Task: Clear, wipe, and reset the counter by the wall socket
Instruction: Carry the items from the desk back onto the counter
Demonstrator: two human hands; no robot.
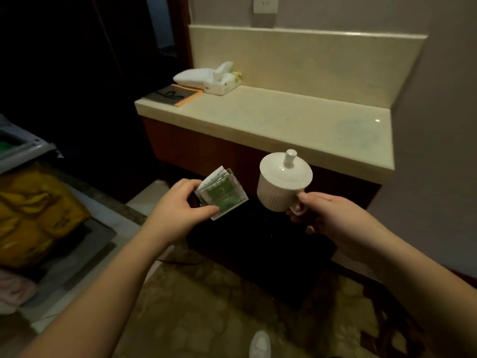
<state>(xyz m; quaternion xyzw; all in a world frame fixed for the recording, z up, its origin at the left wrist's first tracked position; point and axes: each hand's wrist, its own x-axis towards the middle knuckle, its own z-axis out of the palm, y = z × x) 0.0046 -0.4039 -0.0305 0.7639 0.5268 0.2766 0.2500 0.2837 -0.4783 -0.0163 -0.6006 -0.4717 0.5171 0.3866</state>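
My left hand pinches a small fan of green-and-white tea sachets in front of the counter. My right hand grips the handle of a white ribbed cup with a knobbed lid on top, held upright just below the counter's front edge. The cream stone counter stretches ahead, with a wall socket above its backsplash. A white tissue box and a dark folder with an orange edge sit at the counter's far left end.
A dark tray or case lies on the patterned carpet below my hands. At the left stands a cart with yellow cloth. My white shoe shows at the bottom. A wall bounds the counter's right side.
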